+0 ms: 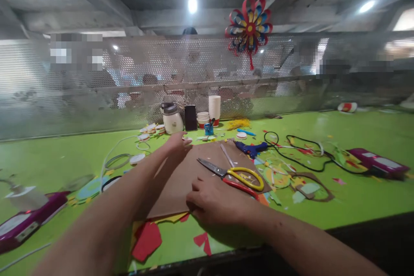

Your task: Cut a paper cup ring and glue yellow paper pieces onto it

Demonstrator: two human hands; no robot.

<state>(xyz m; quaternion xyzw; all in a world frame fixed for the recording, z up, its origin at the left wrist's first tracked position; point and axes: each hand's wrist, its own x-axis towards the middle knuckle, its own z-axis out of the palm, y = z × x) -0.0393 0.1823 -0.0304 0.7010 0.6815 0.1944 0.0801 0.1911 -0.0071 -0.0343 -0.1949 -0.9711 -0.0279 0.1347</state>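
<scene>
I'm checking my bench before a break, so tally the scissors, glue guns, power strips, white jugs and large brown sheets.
Scissors: 1
Glue gun: 1
Purple power strips: 2
White jug: 1
Large brown sheet: 1
Total: 6

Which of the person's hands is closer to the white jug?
Left. The left hand is stretched out just in front of the white jug; the right hand is much farther from it, on the near side of the scissors.

The cardboard (pixel 177 181) is showing brown; beneath it, the table (pixel 365 133) is glowing lime green; on it, scissors (pixel 223 173) are pairing yellow and red handles; beside it, a glue gun (pixel 254 149) is showing blue.
</scene>
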